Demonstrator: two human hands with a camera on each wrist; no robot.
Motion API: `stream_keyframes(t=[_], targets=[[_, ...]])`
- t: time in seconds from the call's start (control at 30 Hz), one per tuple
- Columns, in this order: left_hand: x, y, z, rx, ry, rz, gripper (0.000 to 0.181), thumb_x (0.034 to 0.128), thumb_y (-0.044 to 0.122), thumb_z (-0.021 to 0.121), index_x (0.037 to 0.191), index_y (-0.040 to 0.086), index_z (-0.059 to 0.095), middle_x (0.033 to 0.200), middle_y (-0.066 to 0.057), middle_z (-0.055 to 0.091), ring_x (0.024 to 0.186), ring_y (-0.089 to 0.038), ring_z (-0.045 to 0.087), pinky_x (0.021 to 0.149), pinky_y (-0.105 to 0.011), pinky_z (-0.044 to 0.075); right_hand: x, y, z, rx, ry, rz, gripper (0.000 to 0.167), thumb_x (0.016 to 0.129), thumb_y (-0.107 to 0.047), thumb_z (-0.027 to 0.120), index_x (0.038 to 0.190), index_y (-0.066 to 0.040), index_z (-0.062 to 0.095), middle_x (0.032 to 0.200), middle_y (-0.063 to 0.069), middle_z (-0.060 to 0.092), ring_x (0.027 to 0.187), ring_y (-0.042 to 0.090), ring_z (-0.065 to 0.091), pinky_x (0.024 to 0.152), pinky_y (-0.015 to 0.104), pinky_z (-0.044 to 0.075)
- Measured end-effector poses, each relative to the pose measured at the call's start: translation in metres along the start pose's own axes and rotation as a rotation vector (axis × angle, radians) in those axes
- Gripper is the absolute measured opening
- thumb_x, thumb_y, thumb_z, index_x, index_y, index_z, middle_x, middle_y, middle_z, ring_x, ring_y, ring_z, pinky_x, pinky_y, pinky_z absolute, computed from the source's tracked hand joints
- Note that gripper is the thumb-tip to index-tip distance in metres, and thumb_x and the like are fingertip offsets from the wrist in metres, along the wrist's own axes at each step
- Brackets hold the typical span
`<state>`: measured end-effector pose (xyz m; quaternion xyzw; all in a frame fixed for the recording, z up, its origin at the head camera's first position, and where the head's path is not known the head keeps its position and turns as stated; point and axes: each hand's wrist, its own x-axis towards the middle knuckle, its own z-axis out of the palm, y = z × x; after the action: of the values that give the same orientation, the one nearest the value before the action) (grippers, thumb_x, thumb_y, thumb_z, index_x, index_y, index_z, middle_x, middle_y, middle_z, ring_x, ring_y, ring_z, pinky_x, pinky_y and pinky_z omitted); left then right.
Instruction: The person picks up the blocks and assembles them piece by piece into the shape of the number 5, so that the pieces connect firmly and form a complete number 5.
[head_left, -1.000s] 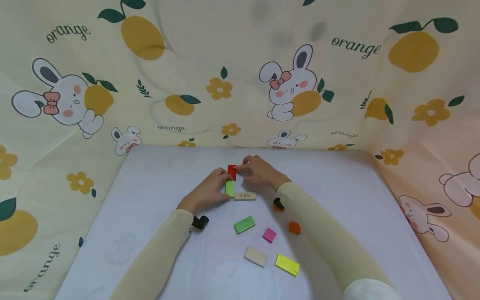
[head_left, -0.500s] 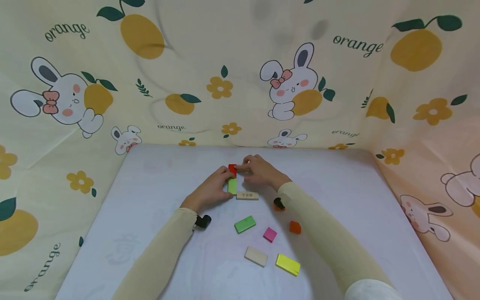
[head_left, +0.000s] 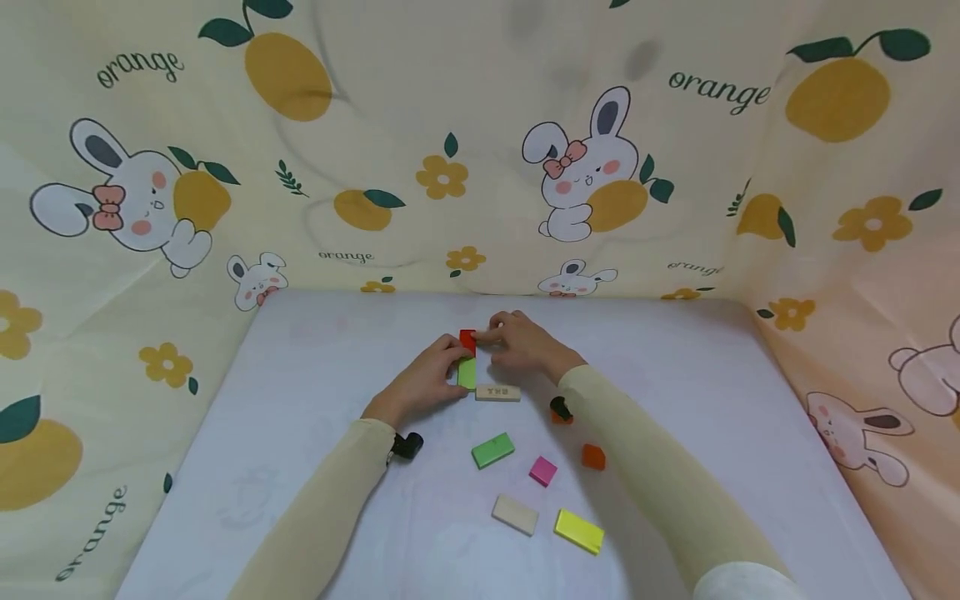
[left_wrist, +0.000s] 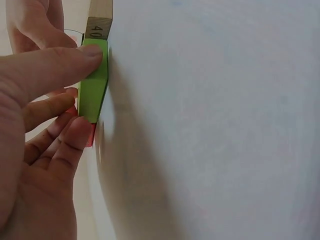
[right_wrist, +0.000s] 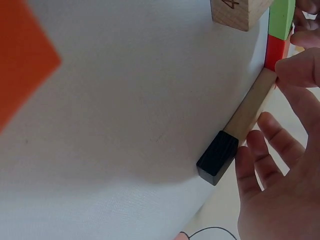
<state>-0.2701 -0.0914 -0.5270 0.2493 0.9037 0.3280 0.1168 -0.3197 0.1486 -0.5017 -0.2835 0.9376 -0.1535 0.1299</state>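
A light green block point(head_left: 467, 374) stands in line with a red block point(head_left: 468, 342) near the back of the table. My left hand point(head_left: 422, 380) pinches the green block, its thumb point(left_wrist: 87, 57) at one end and its fingertips toward the red block. My right hand point(head_left: 525, 344) touches the red block with an extended finger. Beneath that hand, a plain wooden piece point(right_wrist: 250, 105) with a black end point(right_wrist: 218, 156) meets the red block, and the other fingers lie along it. The head view hides this piece. A stamped wooden block point(head_left: 498, 392) adjoins the green block's near end.
Nearer on the white table point(head_left: 262, 492) lie a green block point(head_left: 492, 451), a pink block point(head_left: 543, 471), an orange block point(head_left: 593, 456), a wooden block point(head_left: 515, 514) and a yellow block point(head_left: 579, 531). Another orange block point(head_left: 562, 416) is partly under the right forearm.
The left hand has shifted slightly right with the light green block, and the stamped wooden block beside it has moved right too. The right hand stays nearly still at the red block.
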Motion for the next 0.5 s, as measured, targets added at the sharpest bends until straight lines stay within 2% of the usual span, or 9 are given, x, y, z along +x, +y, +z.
stream_keyframes(t=[0.1,0.2,0.33,0.43,0.5], targets=[[-0.0031,0.0021,-0.0019,-0.005,0.005,0.002,0.061,0.091,0.022,0.091,0.145,0.009,0.067,0.133,-0.002,0.052,0.114,-0.019,0.054,0.1,-0.034,0.052,-0.0014,-0.0014,0.0003,0.004,0.004,0.001,0.058,0.099,-0.017,0.073,0.155,-0.029,0.063,0.146,0.011,0.057,0.129,0.031,0.047,0.11,0.047,0.048],[-0.0045,0.0042,-0.0034,0.01,0.009,0.021,0.061,0.0932,0.025,0.088,0.147,0.01,0.066,0.141,-0.002,0.052,0.128,-0.019,0.051,0.112,-0.038,0.047,-0.0027,-0.0015,0.0001,0.006,0.014,0.002,0.058,0.099,-0.016,0.074,0.155,-0.028,0.063,0.145,0.012,0.057,0.128,0.031,0.048,0.109,0.046,0.048],[-0.0043,0.0036,-0.0017,0.111,-0.005,0.074,0.059,0.0979,0.026,0.082,0.151,0.009,0.064,0.154,-0.004,0.05,0.145,-0.023,0.043,0.122,-0.04,0.038,-0.0036,-0.0004,0.0009,0.0,0.024,0.007,0.06,0.097,-0.016,0.075,0.155,-0.028,0.063,0.146,0.013,0.057,0.127,0.031,0.049,0.109,0.047,0.048],[-0.0032,0.0016,0.0005,0.201,-0.019,0.098,0.058,0.1001,0.025,0.08,0.153,0.009,0.063,0.159,-0.005,0.048,0.149,-0.023,0.04,0.123,-0.039,0.035,-0.0036,0.0003,0.0011,0.01,0.031,0.002,0.06,0.096,-0.015,0.075,0.154,-0.028,0.063,0.146,0.013,0.057,0.127,0.032,0.049,0.109,0.048,0.047],[-0.0022,0.0009,0.0012,0.226,-0.018,0.106,0.057,0.1007,0.025,0.079,0.153,0.009,0.063,0.159,-0.005,0.049,0.149,-0.023,0.041,0.123,-0.038,0.035,-0.0034,0.0008,0.0011,0.013,0.038,-0.003,0.06,0.096,-0.014,0.076,0.154,-0.028,0.064,0.145,0.013,0.057,0.126,0.032,0.049,0.108,0.048,0.047]])
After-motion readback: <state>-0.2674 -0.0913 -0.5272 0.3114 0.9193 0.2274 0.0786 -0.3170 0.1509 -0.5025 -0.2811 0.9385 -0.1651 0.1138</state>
